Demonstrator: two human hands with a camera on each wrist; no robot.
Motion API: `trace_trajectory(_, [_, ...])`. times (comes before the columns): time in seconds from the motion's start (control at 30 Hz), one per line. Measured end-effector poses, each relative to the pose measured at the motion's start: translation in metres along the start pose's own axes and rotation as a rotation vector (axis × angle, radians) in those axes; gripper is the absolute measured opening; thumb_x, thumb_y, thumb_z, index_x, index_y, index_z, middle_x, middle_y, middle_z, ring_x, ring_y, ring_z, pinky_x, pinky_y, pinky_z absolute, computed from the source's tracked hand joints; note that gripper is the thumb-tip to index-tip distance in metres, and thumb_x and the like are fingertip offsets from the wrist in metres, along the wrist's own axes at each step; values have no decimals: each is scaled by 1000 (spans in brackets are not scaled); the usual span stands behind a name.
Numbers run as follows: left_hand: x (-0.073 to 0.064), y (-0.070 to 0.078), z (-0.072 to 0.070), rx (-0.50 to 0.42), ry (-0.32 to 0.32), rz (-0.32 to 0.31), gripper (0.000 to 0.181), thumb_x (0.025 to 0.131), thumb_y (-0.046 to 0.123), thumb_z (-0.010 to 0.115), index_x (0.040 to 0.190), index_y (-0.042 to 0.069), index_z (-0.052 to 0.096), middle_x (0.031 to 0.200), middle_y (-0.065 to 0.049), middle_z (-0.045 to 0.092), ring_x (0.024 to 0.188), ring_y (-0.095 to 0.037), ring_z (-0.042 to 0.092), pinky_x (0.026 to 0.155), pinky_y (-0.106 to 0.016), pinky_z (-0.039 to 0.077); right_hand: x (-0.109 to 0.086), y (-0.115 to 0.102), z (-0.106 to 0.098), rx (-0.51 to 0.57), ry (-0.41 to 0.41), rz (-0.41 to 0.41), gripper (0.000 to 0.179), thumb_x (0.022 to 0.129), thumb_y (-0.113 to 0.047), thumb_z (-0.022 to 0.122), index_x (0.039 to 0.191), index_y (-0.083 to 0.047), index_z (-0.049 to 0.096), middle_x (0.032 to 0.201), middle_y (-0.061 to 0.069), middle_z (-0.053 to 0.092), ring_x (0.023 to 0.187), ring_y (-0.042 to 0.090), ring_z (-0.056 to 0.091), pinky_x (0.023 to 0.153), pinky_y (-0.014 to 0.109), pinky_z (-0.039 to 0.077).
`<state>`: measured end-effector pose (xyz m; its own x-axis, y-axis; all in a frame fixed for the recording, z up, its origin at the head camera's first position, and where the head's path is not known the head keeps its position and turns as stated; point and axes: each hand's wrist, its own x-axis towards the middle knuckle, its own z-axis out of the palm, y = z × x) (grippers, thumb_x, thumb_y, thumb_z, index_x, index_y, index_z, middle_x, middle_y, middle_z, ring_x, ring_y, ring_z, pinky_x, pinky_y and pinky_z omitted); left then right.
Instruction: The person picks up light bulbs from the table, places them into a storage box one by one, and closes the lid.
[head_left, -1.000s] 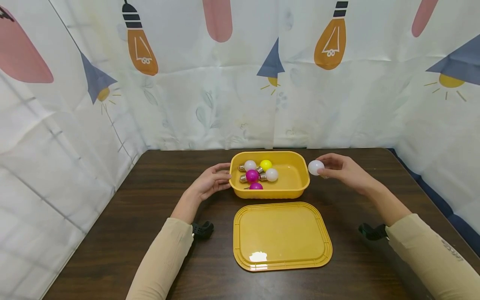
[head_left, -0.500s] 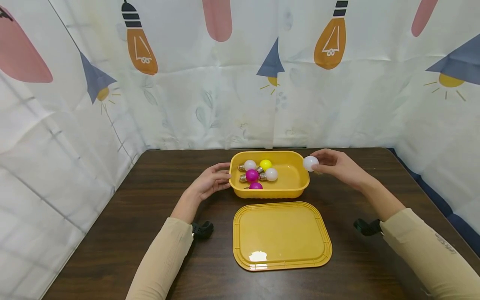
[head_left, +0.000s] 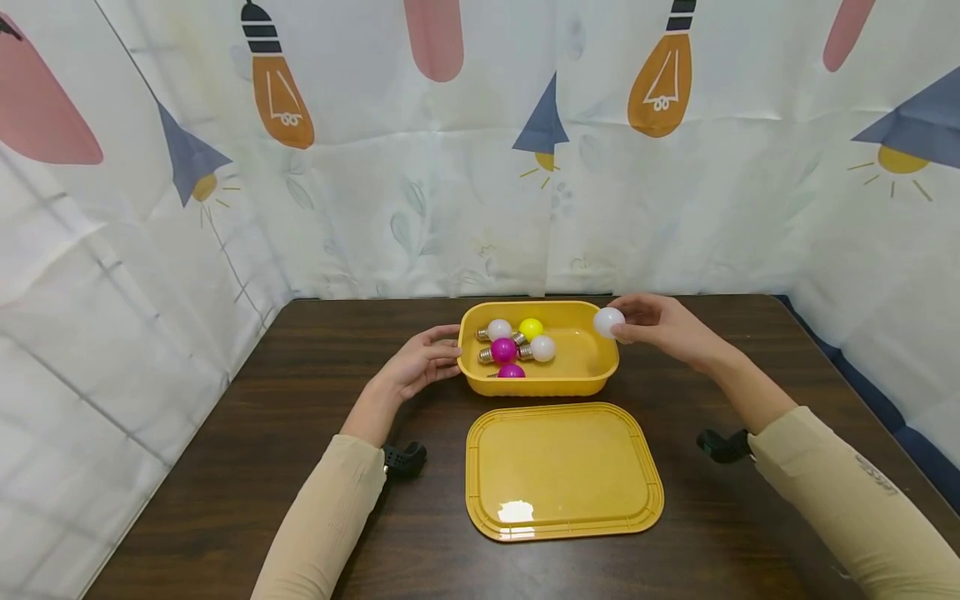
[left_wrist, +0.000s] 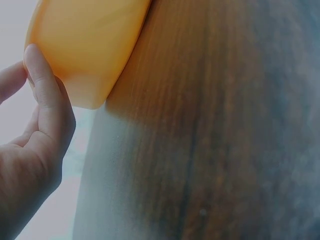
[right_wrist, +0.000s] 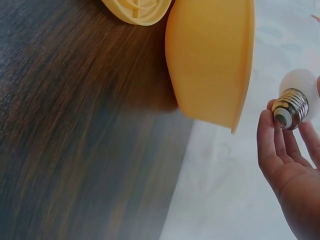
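Pinched in the fingers of my right hand (head_left: 660, 325) is a white light bulb (head_left: 608, 322), its round glass overlapping the right rim of the yellow container (head_left: 537, 388) in the head view. The right wrist view shows the bulb's threaded metal base (right_wrist: 291, 107) pointing back from the fingers. At the container's other end, my left hand (head_left: 414, 363) touches the left wall with extended fingers (left_wrist: 42, 75). Inside the container, toward the left, lie two white bulbs (head_left: 543, 348), two magenta bulbs (head_left: 503, 350) and a yellow bulb (head_left: 531, 328). The front wall partly hides one magenta bulb.
A flat yellow lid (head_left: 564, 471) lies on the dark wooden table (head_left: 225, 467), just in front of the container. Behind the table hangs a white curtain (head_left: 465, 192) printed with lamps and bulbs. Beige sleeves and dark wrist straps cover the forearms.
My right hand has carried the white bulb leftward and slightly up, from beside the container to over its right rim. The left hand and the container have stayed in place.
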<state>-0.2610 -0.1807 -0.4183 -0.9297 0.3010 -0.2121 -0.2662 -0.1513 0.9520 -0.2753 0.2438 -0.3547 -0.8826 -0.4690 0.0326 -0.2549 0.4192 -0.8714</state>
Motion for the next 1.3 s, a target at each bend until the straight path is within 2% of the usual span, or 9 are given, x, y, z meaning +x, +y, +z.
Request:
trace_trajectory(0.27, [-1, 1, 1, 13, 2, 4, 57, 103, -1, 57, 156, 4, 35, 140, -29, 51, 94, -22, 69, 82, -30, 60, 9, -8, 8, 11, -35, -12, 50, 98, -29, 74, 137, -4, 58, 127, 16, 63, 113, 29, 62, 93, 38, 56])
trace_trajectory(0.73, [0, 0, 0, 16, 0, -1, 58, 103, 0, 58, 156, 5, 35, 143, -30, 49, 96, -23, 69, 82, -30, 60, 21, -6, 25, 6, -83, -12, 48, 96, -27, 77, 135, -4, 59, 128, 14, 62, 115, 31, 62, 96, 49, 54])
trace_trajectory(1.0, [0, 0, -1, 19, -2, -3, 57, 103, 0, 58, 156, 5, 36, 140, -29, 51, 95, -23, 69, 84, -31, 60, 25, -7, 32, -9, -92, -28, 45, 96, -25, 76, 133, -5, 61, 127, 13, 62, 113, 30, 63, 95, 43, 55])
trace_trajectory(1.3, [-1, 2, 1, -9, 11, -21, 58, 103, 0, 59, 155, 6, 36, 142, -28, 50, 95, -22, 69, 83, -31, 60, 30, -8, 38, -5, -110, -51, 46, 97, -24, 76, 134, -2, 60, 128, 17, 62, 108, 31, 64, 93, 47, 56])
